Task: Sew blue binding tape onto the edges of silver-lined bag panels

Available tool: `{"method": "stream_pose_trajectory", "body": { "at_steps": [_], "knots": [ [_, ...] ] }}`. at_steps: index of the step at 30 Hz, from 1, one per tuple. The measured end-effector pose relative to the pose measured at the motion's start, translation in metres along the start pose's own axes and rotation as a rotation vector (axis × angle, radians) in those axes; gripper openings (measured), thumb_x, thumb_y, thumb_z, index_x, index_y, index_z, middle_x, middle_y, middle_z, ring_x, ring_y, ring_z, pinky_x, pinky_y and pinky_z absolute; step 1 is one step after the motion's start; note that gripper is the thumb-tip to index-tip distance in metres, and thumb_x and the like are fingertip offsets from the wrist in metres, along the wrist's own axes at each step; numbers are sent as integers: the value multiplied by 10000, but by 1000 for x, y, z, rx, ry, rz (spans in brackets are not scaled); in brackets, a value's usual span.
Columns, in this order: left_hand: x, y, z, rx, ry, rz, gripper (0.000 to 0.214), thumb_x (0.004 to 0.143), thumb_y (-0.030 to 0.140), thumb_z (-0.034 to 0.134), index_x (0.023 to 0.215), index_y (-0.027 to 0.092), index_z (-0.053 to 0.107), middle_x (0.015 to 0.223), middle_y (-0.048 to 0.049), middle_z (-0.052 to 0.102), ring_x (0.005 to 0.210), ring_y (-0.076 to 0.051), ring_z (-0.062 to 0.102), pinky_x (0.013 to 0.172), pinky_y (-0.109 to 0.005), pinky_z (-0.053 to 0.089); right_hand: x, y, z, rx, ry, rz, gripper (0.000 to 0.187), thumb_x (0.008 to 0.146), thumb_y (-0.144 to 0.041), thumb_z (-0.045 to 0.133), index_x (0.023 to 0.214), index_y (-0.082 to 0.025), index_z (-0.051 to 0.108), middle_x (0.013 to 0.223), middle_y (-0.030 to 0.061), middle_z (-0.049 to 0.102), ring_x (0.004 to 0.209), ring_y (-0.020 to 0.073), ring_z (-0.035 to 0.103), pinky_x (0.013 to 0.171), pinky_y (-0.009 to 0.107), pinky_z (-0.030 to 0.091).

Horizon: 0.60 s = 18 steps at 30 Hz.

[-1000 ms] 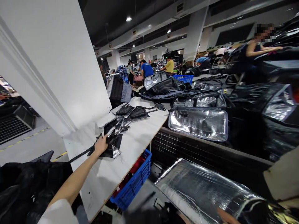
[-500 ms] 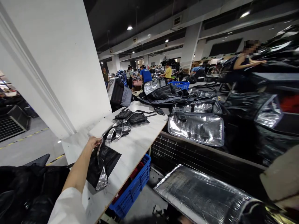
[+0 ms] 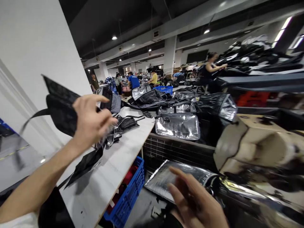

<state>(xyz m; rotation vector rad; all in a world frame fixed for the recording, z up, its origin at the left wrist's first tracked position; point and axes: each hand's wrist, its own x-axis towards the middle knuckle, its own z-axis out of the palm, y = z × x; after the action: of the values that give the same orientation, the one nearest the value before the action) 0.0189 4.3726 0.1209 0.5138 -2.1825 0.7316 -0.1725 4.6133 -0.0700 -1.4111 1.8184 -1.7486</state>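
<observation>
Left hand [image 3: 91,122] above worktop [image 3: 123,152], fingers [image 3: 104,122] pinching black panel [image 3: 60,107], strap [image 3: 30,118] dangling. Right hand [image 3: 197,202] low, fingers [image 3: 180,180] spread, near foil sheet [image 3: 163,177]. Print too blurred to read.

Two hands [image 3: 90,122] [image 3: 197,204], two blue crates [image 3: 129,194] [image 3: 164,89], one table [image 3: 123,152]

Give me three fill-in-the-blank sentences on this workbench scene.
The left hand grips a ____ fabric piece above the white table.
Under that table stands a ____ crate.
The right hand, fingers open, hovers beside a ____ foil panel.
Missing: black; blue; silver.
</observation>
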Motion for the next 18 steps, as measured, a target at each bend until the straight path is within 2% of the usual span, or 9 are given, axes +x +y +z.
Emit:
{"method": "stream_pose_trajectory", "body": {
  "at_steps": [1, 2, 3, 4, 6, 9, 12, 15, 18],
  "knots": [
    [5, 40, -5, -117, -62, 166, 415, 981, 507, 530, 737, 196, 659, 1025, -77, 652, 1029, -267, 546, 1024, -475, 300, 2, -8, 6, 90, -3, 34, 386, 929, -425, 658, 1271, -247, 654, 834, 16, 685, 631, 145, 623, 573, 204, 522],
    [5, 77, -5, -265, -171, 353, 388, 1004, 438, 518, 718, 196, 622, 877, -45, 648, 866, -213, 548, 930, -418, 342, 2, -12, 11, 171, -21, 74, 390, 924, -447, 662, 1248, -230, 654, 835, 18, 674, 626, 143, 600, 559, 208, 503],
    [4, 107, 1, -416, -293, 493, 371, 1012, 382, 515, 704, 189, 586, 773, -26, 627, 749, -181, 520, 831, -378, 349, 0, -13, 14, 249, -46, 121, 362, 924, -483, 653, 1159, -208, 678, 801, 17, 657, 605, 137, 569, 530, 210, 472],
    [0, 132, 11, -571, -417, 576, 360, 1014, 333, 519, 689, 180, 551, 683, -8, 592, 662, -157, 482, 758, -356, 331, -5, -11, 16, 321, -72, 178, 353, 929, -522, 630, 1026, -188, 692, 738, 11, 630, 567, 128, 527, 496, 211, 433],
    [-10, 168, 44, -891, -637, 584, 358, 1006, 309, 548, 682, 161, 521, 618, 10, 563, 601, -128, 470, 708, -333, 309, -17, 2, 15, 427, -77, 322, 445, 942, -585, 579, 790, -171, 639, 610, -4, 562, 490, 105, 447, 451, 217, 358],
    [-22, 201, 102, -1278, -855, 454, 233, 981, 366, 620, 864, 167, 651, 774, 17, 667, 734, -121, 591, 829, -280, 341, -38, 27, 3, 506, 73, 498, 507, 911, -643, 594, 745, -164, 604, 571, 8, 576, 442, 100, 454, 431, 222, 324],
    [-29, 225, 142, -1362, -920, 413, 211, 957, 393, 652, 1023, 200, 703, 979, -13, 708, 939, -163, 615, 973, -283, 299, -51, 45, -11, 490, 226, 572, 525, 896, -656, 609, 710, -165, 608, 529, 9, 582, 407, 98, 444, 402, 218, 286],
    [-32, 245, 156, -1389, -896, 391, 240, 1002, 348, 549, 925, 165, 683, 939, -36, 691, 914, -156, 589, 1004, -303, 280, -55, 54, -22, 466, 321, 626, 535, 897, -643, 613, 638, -176, 575, 459, -12, 545, 355, 78, 372, 370, 211, 231],
    [-27, 259, 161, -1468, -883, 402, 298, 1011, 329, 490, 853, 139, 657, 840, -43, 663, 818, -141, 566, 916, -286, 346, -49, 59, -33, 525, 288, 651, 524, 919, -627, 585, 655, -175, 588, 456, -13, 567, 325, 68, 348, 357, 207, 214]
  ]
}}
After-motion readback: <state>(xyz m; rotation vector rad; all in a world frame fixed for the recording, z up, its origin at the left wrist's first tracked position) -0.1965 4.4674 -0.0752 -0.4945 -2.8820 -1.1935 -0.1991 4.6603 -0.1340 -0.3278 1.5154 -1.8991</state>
